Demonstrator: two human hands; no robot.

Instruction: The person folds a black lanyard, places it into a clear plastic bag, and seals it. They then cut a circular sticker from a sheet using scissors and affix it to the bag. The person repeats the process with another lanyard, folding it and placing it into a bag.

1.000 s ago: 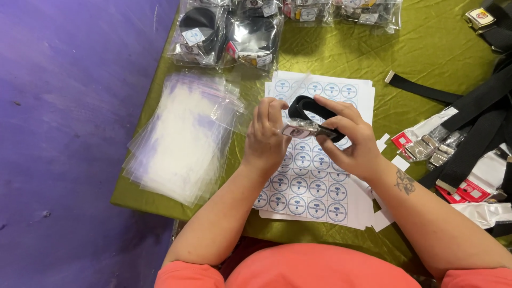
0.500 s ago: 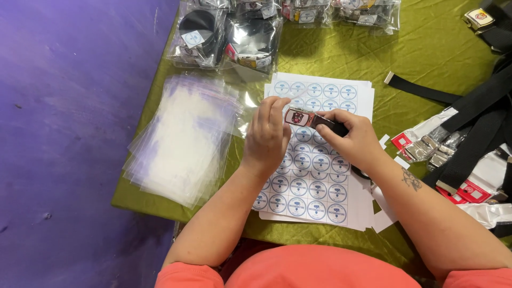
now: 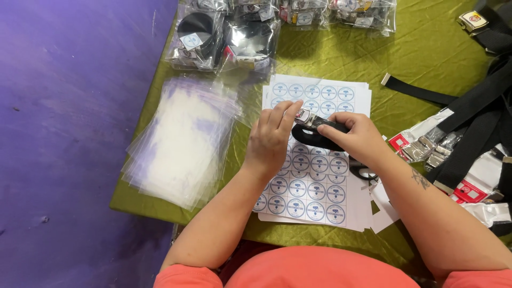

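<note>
Both hands met over the sticker sheets. Left hand (image 3: pixel 272 140) had its fingertips pinched narrow on the small metal buckle (image 3: pixel 304 115) at the end of the rolled black webbing belt (image 3: pixel 320 134); right hand (image 3: pixel 358 137) was closed around the roll itself, holding it just above the paper.

Change noted: a second earlier the roll sat face-up in my grip as a dark oval; half a second earlier the buckle had turned up with its red-and-white face showing; at this entry the buckle had swung toward the left fingers and the belt lay flatter and longer across the right palm. I judged the roll was being tightened and the buckle squared, so the belt was not yet ready for a bag.

Surroundings, largest first:
- olive-green cloth-covered table (image 3: pixel 426 58), purple floor to its left.
- loose black webbing straps (image 3: pixel 480 112) at the right edge, touching a torn white and red plastic wrapper (image 3: pixel 469 186).
- stack of clear plastic bags (image 3: pixel 184 138) left of my left hand, well apart from the belt.
- white sheets of round blue-and-white stickers (image 3: pixel 309 192) directly under both hands.
- bagged black belt rolls (image 3: pixel 224 37) along the far edge.
- a few bare metal buckles (image 3: pixel 432 149) near the wrapper.
</note>
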